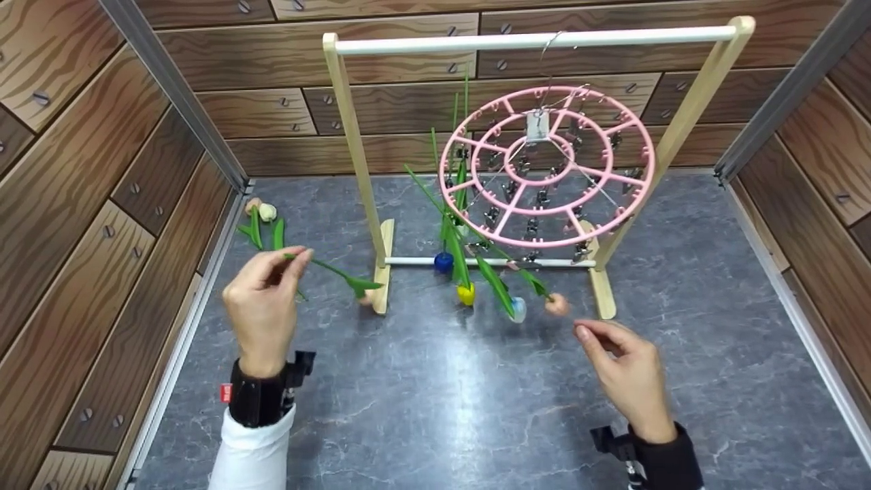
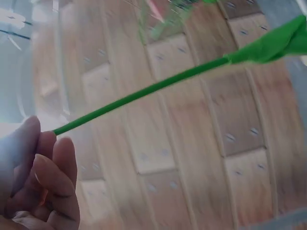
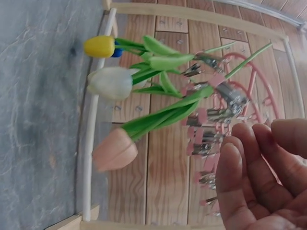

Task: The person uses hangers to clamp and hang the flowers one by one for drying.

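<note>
My left hand [image 1: 265, 292] pinches an artificial tulip [image 1: 331, 269] by the end of its stem. The stem slants down to the right, its peach bloom half behind the leaf. In the left wrist view, the green stem [image 2: 144, 91] runs out from the fingertips. My right hand [image 1: 626, 367], fingers loosely bent and holding nothing, is below a pink round clip hanger [image 1: 546, 167]. Head down from the hanger's metal clips hang a peach tulip [image 3: 115, 149], a whitish tulip [image 3: 111, 83], a yellow tulip [image 3: 99, 46] and a blue tulip [image 1: 444, 263].
The hanger hooks onto the white bar [image 1: 435, 45] of a wooden stand [image 1: 357, 136]. A white tulip [image 1: 267, 212] and another peach tulip [image 1: 252, 205] lie on the grey marbled surface [image 1: 422, 408] at the left. Wood-patterned walls [image 1: 88, 224] rise at the sides and back.
</note>
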